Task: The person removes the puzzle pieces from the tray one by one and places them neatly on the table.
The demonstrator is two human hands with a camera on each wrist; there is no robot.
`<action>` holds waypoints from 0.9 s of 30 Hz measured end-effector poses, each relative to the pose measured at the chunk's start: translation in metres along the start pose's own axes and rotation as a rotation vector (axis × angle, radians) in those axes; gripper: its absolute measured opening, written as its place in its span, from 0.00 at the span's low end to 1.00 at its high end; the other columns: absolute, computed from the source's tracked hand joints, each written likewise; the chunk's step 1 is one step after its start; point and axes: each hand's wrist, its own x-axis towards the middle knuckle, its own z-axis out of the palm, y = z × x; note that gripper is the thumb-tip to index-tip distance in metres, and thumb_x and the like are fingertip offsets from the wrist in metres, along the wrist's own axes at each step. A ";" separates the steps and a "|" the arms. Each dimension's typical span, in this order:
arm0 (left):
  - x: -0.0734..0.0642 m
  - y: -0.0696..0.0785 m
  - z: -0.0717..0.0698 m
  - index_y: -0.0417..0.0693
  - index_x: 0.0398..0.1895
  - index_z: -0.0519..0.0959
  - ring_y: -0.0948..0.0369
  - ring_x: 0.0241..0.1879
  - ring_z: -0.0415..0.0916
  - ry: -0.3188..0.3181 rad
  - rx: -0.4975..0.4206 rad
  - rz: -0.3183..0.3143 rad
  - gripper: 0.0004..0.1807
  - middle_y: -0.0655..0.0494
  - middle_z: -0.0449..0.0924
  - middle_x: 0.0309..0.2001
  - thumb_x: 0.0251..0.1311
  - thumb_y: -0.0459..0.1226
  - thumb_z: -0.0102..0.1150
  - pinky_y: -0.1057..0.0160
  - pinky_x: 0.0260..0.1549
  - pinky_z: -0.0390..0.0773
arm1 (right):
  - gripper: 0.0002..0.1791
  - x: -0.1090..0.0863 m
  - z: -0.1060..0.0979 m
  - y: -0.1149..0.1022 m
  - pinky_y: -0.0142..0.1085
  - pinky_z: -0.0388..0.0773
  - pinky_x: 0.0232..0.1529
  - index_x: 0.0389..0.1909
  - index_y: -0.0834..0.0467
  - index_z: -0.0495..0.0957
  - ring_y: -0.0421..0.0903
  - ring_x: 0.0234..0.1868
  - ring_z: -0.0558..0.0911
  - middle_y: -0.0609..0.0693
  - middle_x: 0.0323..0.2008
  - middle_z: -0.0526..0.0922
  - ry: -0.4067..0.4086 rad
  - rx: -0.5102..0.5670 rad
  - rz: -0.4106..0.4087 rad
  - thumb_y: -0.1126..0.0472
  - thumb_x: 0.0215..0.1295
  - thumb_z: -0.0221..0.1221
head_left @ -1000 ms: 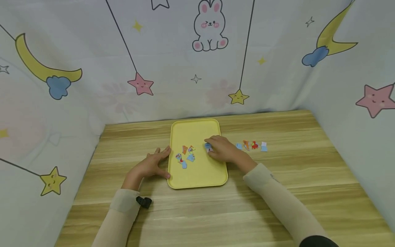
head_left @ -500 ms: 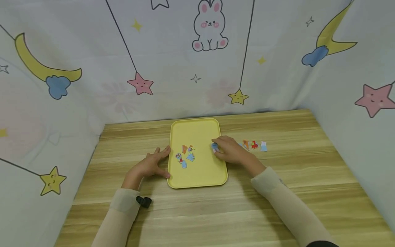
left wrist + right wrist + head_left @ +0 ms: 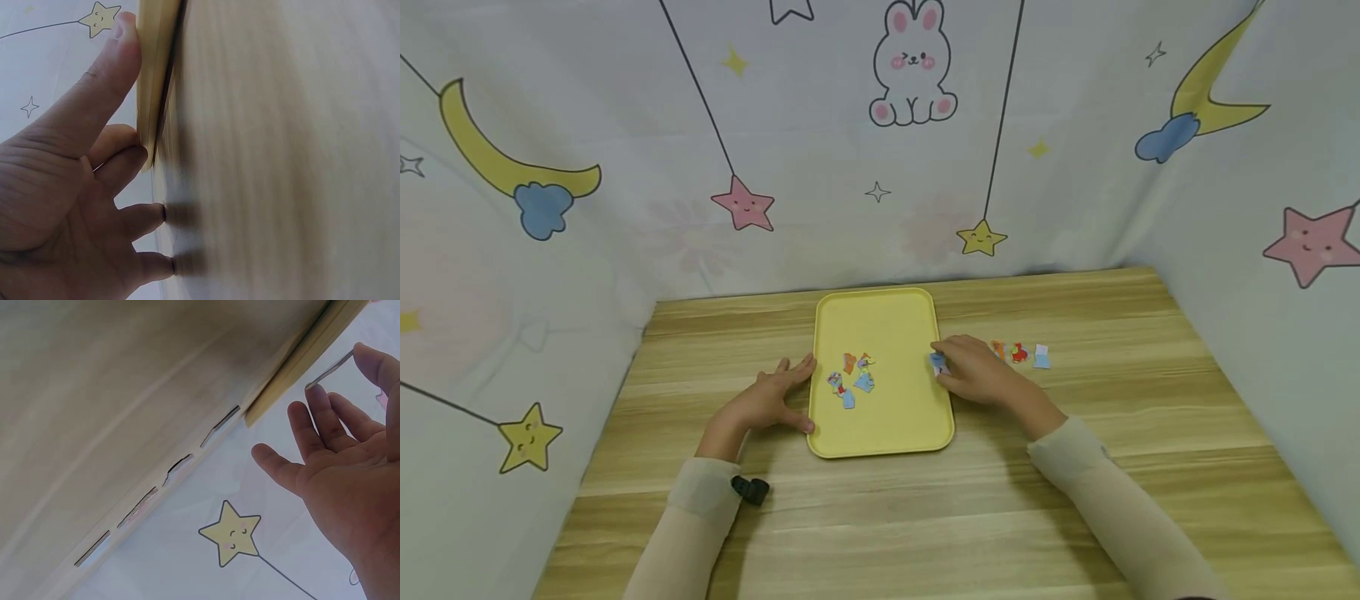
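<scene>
My right hand (image 3: 985,372) pinches a small flat blue-and-white puzzle piece (image 3: 939,364) between thumb and fingers, over the right rim of the yellow tray (image 3: 895,417). In the right wrist view the piece (image 3: 331,370) appears edge-on, raised above the tabletop. Fingers spread, my left hand (image 3: 765,402) touches the tray's left rim. The left wrist view shows its thumb and forefingers against the tray edge (image 3: 153,81). Several printed pieces lie inside the tray, among them an orange one (image 3: 849,362) and light blue ones (image 3: 864,382).
Right of the tray, a row of pieces lies on the wooden table (image 3: 880,517): an orange one (image 3: 997,348), a red one (image 3: 1018,352) and a blue-and-white one (image 3: 1042,357). A printed cloth (image 3: 820,150) hangs behind and at both sides.
My right hand has moved right with the pinched puzzle piece, from inside the tray to its right rim. The left hand has stayed at the left rim.
</scene>
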 end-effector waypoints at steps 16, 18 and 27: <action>0.000 0.001 0.000 0.51 0.79 0.47 0.41 0.76 0.25 0.000 0.005 -0.005 0.64 0.53 0.42 0.79 0.41 0.51 0.78 0.28 0.65 0.25 | 0.29 -0.021 -0.010 0.007 0.52 0.66 0.65 0.66 0.66 0.70 0.57 0.62 0.73 0.58 0.58 0.78 0.013 0.076 0.049 0.59 0.66 0.60; 0.000 0.001 0.000 0.52 0.79 0.47 0.41 0.76 0.25 0.000 0.005 -0.009 0.65 0.53 0.42 0.79 0.40 0.51 0.78 0.28 0.65 0.26 | 0.30 -0.023 -0.010 0.008 0.52 0.65 0.65 0.67 0.66 0.69 0.57 0.63 0.72 0.58 0.58 0.78 0.016 0.078 0.062 0.59 0.66 0.60; 0.000 0.000 0.000 0.53 0.79 0.47 0.41 0.76 0.25 0.000 0.000 -0.011 0.65 0.53 0.42 0.79 0.39 0.52 0.78 0.28 0.65 0.26 | 0.32 -0.032 -0.011 0.011 0.52 0.64 0.66 0.67 0.67 0.68 0.58 0.63 0.71 0.58 0.57 0.79 0.005 0.051 0.075 0.58 0.65 0.61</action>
